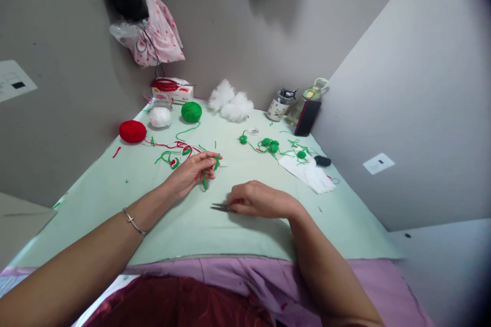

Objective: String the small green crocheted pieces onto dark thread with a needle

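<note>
My left hand [190, 173] pinches a small green crochet piece [217, 162] above the middle of the table. A thin metal point, too small to make out, sticks out to the right of it, and a green strand [204, 182] hangs below the fingers. Near the tabletop, my right hand [261, 200] is closed on a pair of scissors [220, 208] whose blades point left. Its fingers hide the handles. Just behind my left hand lie small green-and-red crochet pieces [174, 163] with loose yarn ends.
Red [132, 132], white [160, 117] and green [191, 112] yarn balls stand at the back left. White stuffing [233, 104] lies by the wall. Small green balls [270, 145], white paper [307, 171], a phone [308, 118], a bottle [312, 93] and a pen cup [279, 106] are at the right.
</note>
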`<state>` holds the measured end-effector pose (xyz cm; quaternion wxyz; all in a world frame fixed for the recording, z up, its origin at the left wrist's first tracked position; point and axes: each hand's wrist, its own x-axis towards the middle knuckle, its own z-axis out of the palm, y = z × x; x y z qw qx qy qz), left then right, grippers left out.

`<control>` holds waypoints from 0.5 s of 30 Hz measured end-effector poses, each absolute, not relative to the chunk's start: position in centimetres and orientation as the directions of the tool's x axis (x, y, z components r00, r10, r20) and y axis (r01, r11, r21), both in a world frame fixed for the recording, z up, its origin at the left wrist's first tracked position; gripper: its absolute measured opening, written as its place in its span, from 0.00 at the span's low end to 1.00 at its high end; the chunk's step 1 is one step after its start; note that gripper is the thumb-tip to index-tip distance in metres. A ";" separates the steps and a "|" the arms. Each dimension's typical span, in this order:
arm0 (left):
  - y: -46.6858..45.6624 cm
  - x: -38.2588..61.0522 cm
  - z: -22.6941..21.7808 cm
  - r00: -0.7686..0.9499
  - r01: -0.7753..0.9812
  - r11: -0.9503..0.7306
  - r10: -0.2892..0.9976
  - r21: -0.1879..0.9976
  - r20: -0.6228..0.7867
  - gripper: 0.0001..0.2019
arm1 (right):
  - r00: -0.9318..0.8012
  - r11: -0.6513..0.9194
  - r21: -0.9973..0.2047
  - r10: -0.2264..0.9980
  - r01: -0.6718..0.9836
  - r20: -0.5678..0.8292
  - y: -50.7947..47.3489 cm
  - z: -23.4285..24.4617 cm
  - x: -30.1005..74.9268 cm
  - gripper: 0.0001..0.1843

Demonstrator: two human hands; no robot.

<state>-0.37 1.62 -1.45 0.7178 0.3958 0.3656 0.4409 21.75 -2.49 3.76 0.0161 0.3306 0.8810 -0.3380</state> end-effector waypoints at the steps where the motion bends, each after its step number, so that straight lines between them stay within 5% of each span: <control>1: 1.7 -0.4 -1.5 0.341 -0.336 0.288 0.925 0.897 -0.169 0.10 | -0.759 0.486 -0.644 0.606 0.591 -0.239 -2.3 3.7 22.0 0.07; 7: 1.6 -0.5 -1.5 0.317 -0.326 0.242 0.939 0.914 -0.135 0.13 | -0.532 0.135 -0.900 0.838 0.414 -0.119 -1.2 3.0 22.5 0.16; 12: 1.5 -0.4 -1.5 0.323 -0.327 0.246 0.937 0.912 -0.137 0.14 | -0.509 0.233 -0.804 0.855 0.546 -0.098 -0.7 3.0 22.9 0.18; 15: 1.5 -0.4 -1.4 0.329 -0.321 0.251 0.934 0.913 -0.141 0.14 | -0.596 0.283 -0.738 0.779 0.613 -0.197 -0.7 3.5 23.6 0.12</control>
